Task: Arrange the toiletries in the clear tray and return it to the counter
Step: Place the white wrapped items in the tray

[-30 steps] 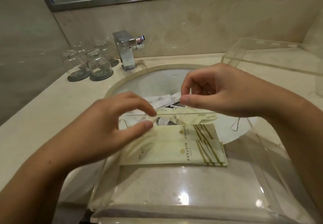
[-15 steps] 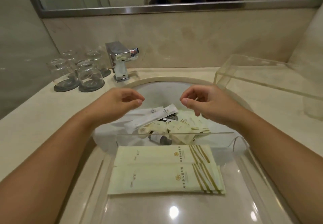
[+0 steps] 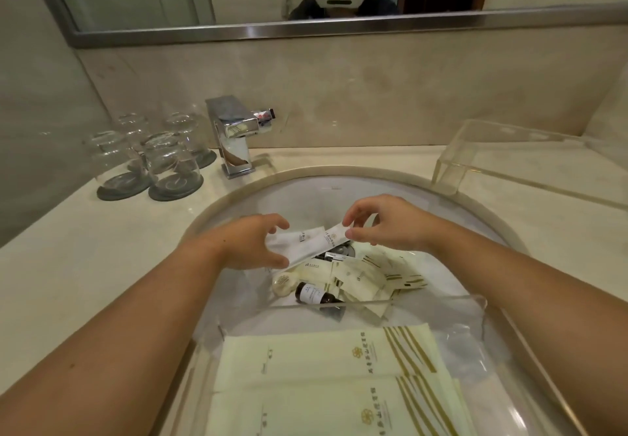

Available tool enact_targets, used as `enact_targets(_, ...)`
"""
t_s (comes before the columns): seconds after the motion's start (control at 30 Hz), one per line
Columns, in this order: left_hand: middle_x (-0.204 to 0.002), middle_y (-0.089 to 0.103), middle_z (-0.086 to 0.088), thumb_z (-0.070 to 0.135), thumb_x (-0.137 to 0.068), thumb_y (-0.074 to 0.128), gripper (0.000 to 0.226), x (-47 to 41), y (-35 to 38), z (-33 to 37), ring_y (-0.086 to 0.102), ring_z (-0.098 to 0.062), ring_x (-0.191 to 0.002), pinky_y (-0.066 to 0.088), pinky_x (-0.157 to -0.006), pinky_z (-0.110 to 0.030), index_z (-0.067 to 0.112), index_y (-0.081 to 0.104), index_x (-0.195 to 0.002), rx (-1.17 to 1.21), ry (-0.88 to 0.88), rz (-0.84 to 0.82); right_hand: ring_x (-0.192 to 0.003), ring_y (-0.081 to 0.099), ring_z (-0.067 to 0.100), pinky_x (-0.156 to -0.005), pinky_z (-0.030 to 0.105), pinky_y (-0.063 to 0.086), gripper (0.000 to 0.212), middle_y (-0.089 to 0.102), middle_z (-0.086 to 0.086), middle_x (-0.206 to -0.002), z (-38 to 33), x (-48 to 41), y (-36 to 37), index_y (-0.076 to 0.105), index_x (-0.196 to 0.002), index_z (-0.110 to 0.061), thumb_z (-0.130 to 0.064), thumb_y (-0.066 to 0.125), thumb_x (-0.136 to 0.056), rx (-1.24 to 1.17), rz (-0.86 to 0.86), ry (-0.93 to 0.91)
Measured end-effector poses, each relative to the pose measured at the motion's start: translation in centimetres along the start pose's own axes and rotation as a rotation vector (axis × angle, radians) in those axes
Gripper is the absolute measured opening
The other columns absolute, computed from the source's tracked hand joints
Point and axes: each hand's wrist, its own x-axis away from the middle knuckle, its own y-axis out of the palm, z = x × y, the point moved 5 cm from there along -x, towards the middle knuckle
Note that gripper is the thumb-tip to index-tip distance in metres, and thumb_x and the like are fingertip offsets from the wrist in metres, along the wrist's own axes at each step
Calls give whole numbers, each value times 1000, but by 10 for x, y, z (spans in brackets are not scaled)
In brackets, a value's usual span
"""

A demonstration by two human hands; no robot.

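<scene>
The clear tray (image 3: 373,303) rests over the near edge of the sink, with two cream packets (image 3: 323,360) lying flat in it. In the sink basin (image 3: 441,218) lies a heap of toiletries: white sachets, cream packets (image 3: 370,275), a round soap (image 3: 283,282) and a small dark bottle (image 3: 314,294). My left hand (image 3: 253,245) and my right hand (image 3: 384,224) pinch the two ends of a long white sachet (image 3: 316,243) above the heap.
Several upturned glasses (image 3: 170,163) on dark coasters stand at the back left beside the chrome tap (image 3: 234,139). A clear acrylic stand (image 3: 509,160) sits on the counter at the right. A mirror runs along the wall behind.
Both hands have left the tray's far wall and moved forward down into the sink, where they have taken hold of the white sachet. The view has tilted up toward the mirror.
</scene>
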Motion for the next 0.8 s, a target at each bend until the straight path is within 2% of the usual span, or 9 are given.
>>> enact_targets(0.07,-145,56,5,47,-83,79,76,0,2,-3,58,-19,-125,49,-102,-34,36,43,-148,-15,-20,-18,-76,63,2,-72,22,47,20,72,-14,-103,1,-8,4,73,-108,-34,-38,76,-89,97,-49,-16)
enact_targets(0.17,-145,57,3,45,-85,78,74,-3,3,-7,58,-20,-125,48,-99,-32,35,42,-149,-44,-42,-18,-84,62,-1,-73,18,47,29,67,-16,-115,3,-20,6,71,-118,-34,-37,76,-89,190,-84,-59)
enact_targets(0.27,-143,58,1,38,-88,77,70,-6,4,-10,59,-21,-121,52,-93,-30,33,43,-149,-20,-75,-21,-90,61,6,-79,22,47,37,64,-12,-127,9,-32,12,66,-127,-35,-37,75,-91,286,-116,-68)
enact_targets(0.33,-141,59,2,34,-89,76,68,-9,4,-12,59,-20,-120,53,-94,-30,32,43,-149,-19,-93,-21,-94,54,8,-85,27,42,43,61,-10,-136,14,-39,20,61,-135,-36,-38,72,-93,387,-157,-80)
enact_targets(0.43,-137,62,2,31,-90,75,64,-12,4,-16,60,-19,-119,50,-98,-30,31,47,-147,-36,-113,-18,-99,44,4,-89,23,33,49,57,-12,-146,16,-46,34,55,-144,-34,-34,67,-97,463,-222,-107)
enact_targets(0.53,-131,65,2,27,-89,75,62,-12,8,-19,60,-18,-108,52,-97,-31,32,49,-145,-37,-131,-40,-107,50,10,-96,27,38,55,54,-10,-151,18,-52,44,50,-148,-35,-34,68,-96,502,-275,-104)
enact_targets(0.63,-116,64,5,20,-91,74,58,-13,10,-21,62,-18,-97,59,-83,-31,33,52,-143,1,-130,-51,-130,51,19,-107,33,39,56,54,-6,-148,19,-55,52,52,-146,-30,-35,71,-94,560,-301,-115)
enact_targets(0.8,-101,60,12,21,-90,76,53,-14,12,-23,62,-15,-94,51,-78,-26,33,57,-138,8,-119,-32,-110,58,19,-97,38,51,36,64,-3,-123,21,-57,50,67,-123,-28,-39,75,-89,558,-286,-62)
